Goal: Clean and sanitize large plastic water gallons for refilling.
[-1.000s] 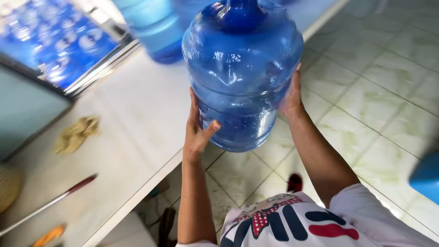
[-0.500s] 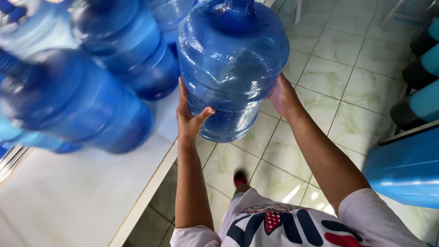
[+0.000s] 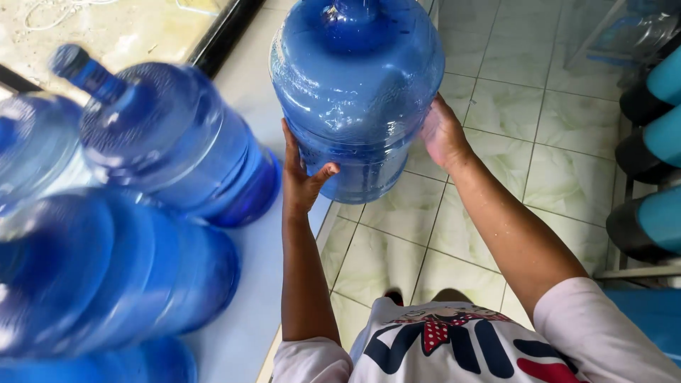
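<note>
Large blue water-cooler jug (image 3: 358,92), upper centre of frame, carried clear of any surface. Left hand (image 3: 301,177) is spread flat against its lower left wall, thumb hooked toward the base; right hand (image 3: 443,135) is pressed open-palmed on the lower right wall. Neither hand is under the base: the hold looks like side pressure only.

Risk, as judged: the smooth wall could slide down between the palms and drop to the tiled floor (image 3: 539,142) near the foot (image 3: 394,298).

Second risk: the white counter (image 3: 248,298) at left is crowded with lying jugs (image 3: 170,142), blurred. A nudge could roll one off the counter edge.
</note>
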